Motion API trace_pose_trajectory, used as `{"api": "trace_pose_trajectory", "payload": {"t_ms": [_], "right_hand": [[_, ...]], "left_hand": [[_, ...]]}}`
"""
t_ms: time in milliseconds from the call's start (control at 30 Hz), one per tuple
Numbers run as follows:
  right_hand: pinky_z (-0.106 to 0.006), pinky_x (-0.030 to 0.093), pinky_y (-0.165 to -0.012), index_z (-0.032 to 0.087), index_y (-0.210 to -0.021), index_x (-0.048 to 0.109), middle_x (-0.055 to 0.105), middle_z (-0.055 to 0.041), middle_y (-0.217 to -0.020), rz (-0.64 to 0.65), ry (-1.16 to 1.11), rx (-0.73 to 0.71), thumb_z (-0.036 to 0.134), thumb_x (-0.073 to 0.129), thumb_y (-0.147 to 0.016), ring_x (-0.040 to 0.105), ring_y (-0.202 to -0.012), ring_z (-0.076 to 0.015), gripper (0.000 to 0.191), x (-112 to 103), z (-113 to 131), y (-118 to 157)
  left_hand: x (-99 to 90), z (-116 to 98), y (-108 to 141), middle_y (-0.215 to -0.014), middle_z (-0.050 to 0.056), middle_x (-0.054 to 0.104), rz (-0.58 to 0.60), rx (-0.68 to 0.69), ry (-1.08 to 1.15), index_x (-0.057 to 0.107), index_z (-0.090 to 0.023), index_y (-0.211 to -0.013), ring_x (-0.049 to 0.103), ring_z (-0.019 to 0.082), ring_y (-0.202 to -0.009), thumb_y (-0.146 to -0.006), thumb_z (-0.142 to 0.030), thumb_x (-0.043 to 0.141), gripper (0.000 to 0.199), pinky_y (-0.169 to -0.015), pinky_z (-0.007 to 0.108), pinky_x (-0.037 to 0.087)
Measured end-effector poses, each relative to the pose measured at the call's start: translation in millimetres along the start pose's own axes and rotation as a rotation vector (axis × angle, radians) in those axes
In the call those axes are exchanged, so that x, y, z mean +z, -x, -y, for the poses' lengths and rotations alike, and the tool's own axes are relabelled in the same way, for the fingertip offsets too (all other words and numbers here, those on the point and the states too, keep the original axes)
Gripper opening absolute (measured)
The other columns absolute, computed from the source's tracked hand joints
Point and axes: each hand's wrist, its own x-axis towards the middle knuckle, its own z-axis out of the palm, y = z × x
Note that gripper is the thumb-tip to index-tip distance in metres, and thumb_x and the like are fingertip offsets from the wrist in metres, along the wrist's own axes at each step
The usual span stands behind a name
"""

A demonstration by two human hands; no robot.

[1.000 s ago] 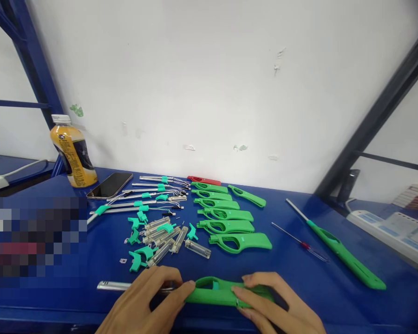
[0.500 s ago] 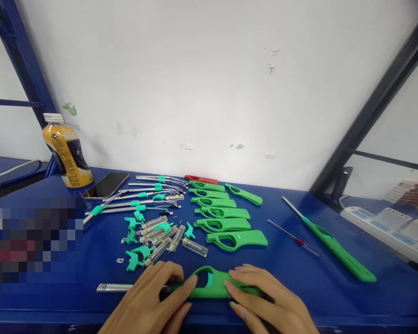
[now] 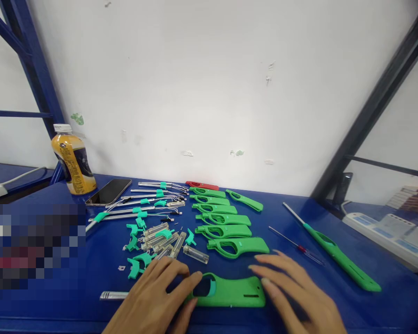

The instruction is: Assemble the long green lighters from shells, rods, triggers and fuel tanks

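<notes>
A green long-nosed gas lighter [image 3: 230, 291] lies flat near the table's front edge, its metal barrel pointing left and a teal trigger showing in its loop. My left hand [image 3: 156, 292] grips it where the barrel meets the body, thumb and fingers around that part. At the handle's right end, my right hand [image 3: 296, 292] is off the lighter with fingers apart, slightly blurred. Beyond lie green lighter shells [image 3: 242, 247] in a column, clear fuel tanks [image 3: 195, 254], teal triggers [image 3: 135, 268] and metal barrels with wires [image 3: 125, 215].
A red-and-clear screwdriver [image 3: 301, 249] and another green lighter [image 3: 344, 260] lie to the right. A phone [image 3: 109, 192] and a yellow drink bottle [image 3: 74, 160] stand at the back left. A red shell [image 3: 202, 185] lies near the wall; a power strip [image 3: 386, 236] is far right.
My right hand has let go of the lighter's handle and moved right, uncovering its slotted end. My left hand keeps its grip. The whole view has shifted slightly.
</notes>
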Motion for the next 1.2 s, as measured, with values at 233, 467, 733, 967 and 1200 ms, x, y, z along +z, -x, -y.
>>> {"api": "trace_pose_trajectory", "payload": {"t_ms": [233, 467, 733, 967, 1200], "right_hand": [[-0.068, 0.055, -0.11, 0.02, -0.128, 0.079, 0.08, -0.0137, -0.129, -0.003, 0.343, 0.288, 0.054, 0.044, -0.11, 0.075, -0.122, -0.0389, 0.053, -7, -96, 17], [-0.058, 0.061, -0.099, 0.024, -0.117, 0.082, 0.084, -0.0096, -0.115, 0.039, 0.329, 0.343, 0.053, 0.045, -0.109, 0.08, -0.107, -0.0346, 0.047, -2, -107, 26], [-0.045, 0.064, -0.081, 0.029, -0.112, 0.081, 0.084, -0.006, -0.11, 0.016, 0.308, 0.405, 0.062, 0.044, -0.109, 0.081, -0.1, -0.0311, 0.05, -7, -102, 28], [-0.041, 0.062, -0.074, 0.03, -0.124, 0.076, 0.081, -0.0054, -0.122, -0.043, 0.295, 0.448, 0.065, 0.042, -0.109, 0.08, -0.101, -0.0302, 0.051, -7, -98, 31], [-0.039, 0.06, -0.075, 0.029, -0.123, 0.074, 0.08, -0.0075, -0.115, -0.134, 0.26, 0.443, 0.063, 0.042, -0.109, 0.08, -0.095, -0.0287, 0.049, -12, -85, 23]], "left_hand": [[2.4, 63, -40, -0.103, 0.009, 0.077, 0.295, -0.246, -0.09, 0.081, -0.023, -0.106, 0.068, 0.028, -0.098, -0.108, -0.022, 0.043, 0.038, -0.087, 0.041, 0.057], [14.8, 106, -67, -0.104, 0.008, 0.075, 0.517, -0.355, -0.217, 0.077, -0.017, -0.104, 0.071, 0.027, -0.104, -0.106, -0.022, 0.062, 0.016, -0.091, 0.045, 0.06], [19.2, 103, -85, -0.136, 0.011, 0.069, 0.671, -0.36, -0.212, 0.066, -0.018, -0.136, 0.071, 0.027, -0.114, -0.105, -0.039, 0.071, 0.037, -0.096, 0.048, 0.063], [25.0, 107, -89, -0.137, 0.011, 0.068, 0.699, -0.363, -0.171, 0.065, -0.019, -0.137, 0.071, 0.027, -0.115, -0.105, -0.04, 0.071, 0.038, -0.097, 0.049, 0.063], [20.6, 107, -90, -0.137, 0.011, 0.068, 0.667, -0.351, -0.137, 0.065, -0.019, -0.137, 0.071, 0.027, -0.116, -0.105, -0.04, 0.071, 0.039, -0.097, 0.049, 0.063]]}}
